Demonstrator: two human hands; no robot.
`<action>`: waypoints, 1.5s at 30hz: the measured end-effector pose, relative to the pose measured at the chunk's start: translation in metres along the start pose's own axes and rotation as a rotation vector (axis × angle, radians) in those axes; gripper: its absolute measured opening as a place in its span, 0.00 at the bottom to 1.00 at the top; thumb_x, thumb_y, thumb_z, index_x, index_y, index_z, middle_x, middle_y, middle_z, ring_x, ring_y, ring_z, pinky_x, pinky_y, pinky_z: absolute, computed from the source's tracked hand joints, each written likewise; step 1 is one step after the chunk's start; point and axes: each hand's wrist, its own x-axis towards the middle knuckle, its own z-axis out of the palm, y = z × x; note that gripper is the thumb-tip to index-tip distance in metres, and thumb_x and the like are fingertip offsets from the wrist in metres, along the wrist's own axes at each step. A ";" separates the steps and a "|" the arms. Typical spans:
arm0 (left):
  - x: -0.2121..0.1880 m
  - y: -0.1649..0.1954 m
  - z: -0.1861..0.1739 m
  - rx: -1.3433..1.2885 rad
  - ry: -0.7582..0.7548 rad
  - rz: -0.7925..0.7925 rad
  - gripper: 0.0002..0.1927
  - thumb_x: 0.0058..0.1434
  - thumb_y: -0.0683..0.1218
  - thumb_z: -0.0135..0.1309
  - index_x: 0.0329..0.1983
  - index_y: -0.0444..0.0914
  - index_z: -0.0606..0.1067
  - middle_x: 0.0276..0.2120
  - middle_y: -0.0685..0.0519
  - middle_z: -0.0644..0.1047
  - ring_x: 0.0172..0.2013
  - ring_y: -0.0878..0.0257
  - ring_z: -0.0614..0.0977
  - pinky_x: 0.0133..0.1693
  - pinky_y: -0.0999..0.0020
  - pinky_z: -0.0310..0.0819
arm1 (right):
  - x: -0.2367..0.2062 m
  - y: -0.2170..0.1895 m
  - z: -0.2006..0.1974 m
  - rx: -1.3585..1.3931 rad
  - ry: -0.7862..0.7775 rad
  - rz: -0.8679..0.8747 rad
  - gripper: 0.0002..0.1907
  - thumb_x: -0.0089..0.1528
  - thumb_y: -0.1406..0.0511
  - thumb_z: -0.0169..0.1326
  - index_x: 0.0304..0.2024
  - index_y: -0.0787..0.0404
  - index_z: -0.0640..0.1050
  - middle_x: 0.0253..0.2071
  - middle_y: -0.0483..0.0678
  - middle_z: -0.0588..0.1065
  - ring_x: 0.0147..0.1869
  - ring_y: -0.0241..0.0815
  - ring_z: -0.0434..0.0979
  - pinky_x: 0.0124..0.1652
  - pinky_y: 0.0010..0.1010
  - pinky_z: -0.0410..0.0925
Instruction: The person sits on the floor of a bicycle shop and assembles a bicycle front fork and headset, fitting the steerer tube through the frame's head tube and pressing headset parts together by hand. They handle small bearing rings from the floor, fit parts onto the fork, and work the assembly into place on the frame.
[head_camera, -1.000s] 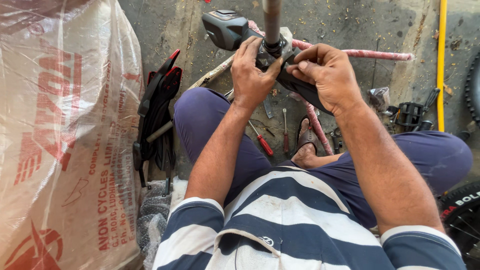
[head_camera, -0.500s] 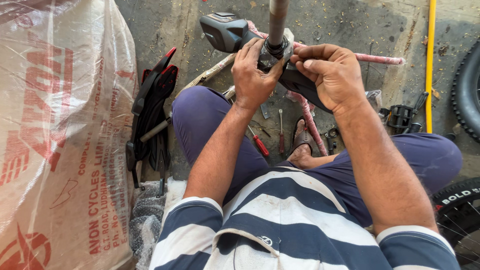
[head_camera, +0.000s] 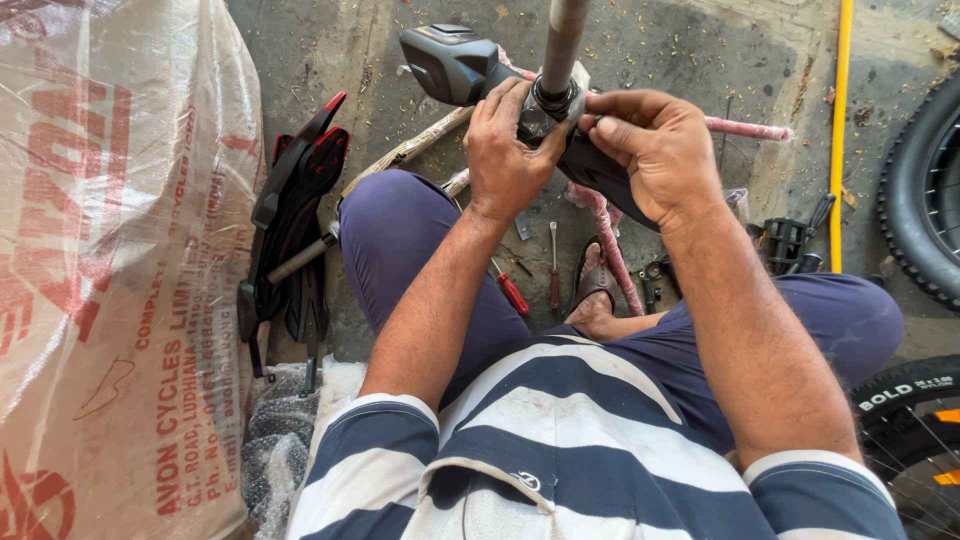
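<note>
A: What is shown at the left of the figure?

B: A large printed plastic sack (head_camera: 100, 270) is seen at the far left; just beside it, black and red moulded parts (head_camera: 295, 215) are stacked on the concrete floor (head_camera: 700, 50); a bundle of bubble wrap (head_camera: 275, 450) lies below them.

A: And at the centre?

B: The left hand (head_camera: 508, 160) is closed over the black headset ring (head_camera: 553, 98) at the foot of a grey steel tube (head_camera: 563, 40); its fingers (head_camera: 500, 108) are curled and pressed together against the ring. A dark plastic housing (head_camera: 450, 62) projects to the left of the tube. A red-handled screwdriver (head_camera: 510, 290) and a second screwdriver (head_camera: 553, 265) lie on the floor between the knees.

A: And to the right?

B: The right hand (head_camera: 655, 150) is wrapped about the black frame (head_camera: 600, 175); its thumb and forefinger are pinched toward the ring, the remaining fingers being folded around the frame. A pink-wrapped tube (head_camera: 745, 128), a yellow bar (head_camera: 838, 130), black pedals (head_camera: 785, 243) and knobbly tyres (head_camera: 915, 190) are seen further right.

A: How is the step best performed?

B: Judged from the grip, the ring is best kept square to the tube and turned by hand; the frame should be steadied firmly so that nothing is cross-threaded.
</note>
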 end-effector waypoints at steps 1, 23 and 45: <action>0.000 0.000 0.000 0.001 0.000 0.006 0.25 0.55 0.47 0.68 0.54 0.34 0.75 0.52 0.45 0.78 0.53 0.48 0.80 0.57 0.54 0.74 | 0.000 -0.001 0.000 -0.019 -0.014 0.003 0.11 0.63 0.79 0.56 0.48 0.71 0.80 0.43 0.53 0.81 0.45 0.39 0.85 0.49 0.26 0.79; -0.004 -0.003 0.004 -0.012 -0.021 -0.004 0.28 0.54 0.47 0.69 0.55 0.33 0.74 0.52 0.44 0.77 0.52 0.47 0.80 0.56 0.54 0.75 | -0.007 0.023 0.028 -0.889 0.161 -0.621 0.08 0.61 0.74 0.62 0.43 0.66 0.84 0.45 0.51 0.82 0.45 0.37 0.81 0.44 0.27 0.72; 0.001 -0.008 0.001 -0.009 -0.035 -0.005 0.29 0.51 0.44 0.69 0.56 0.34 0.74 0.52 0.45 0.76 0.54 0.48 0.80 0.57 0.55 0.76 | -0.006 0.023 0.040 -1.325 0.165 -0.864 0.04 0.67 0.70 0.61 0.43 0.65 0.80 0.47 0.52 0.78 0.51 0.53 0.77 0.51 0.43 0.69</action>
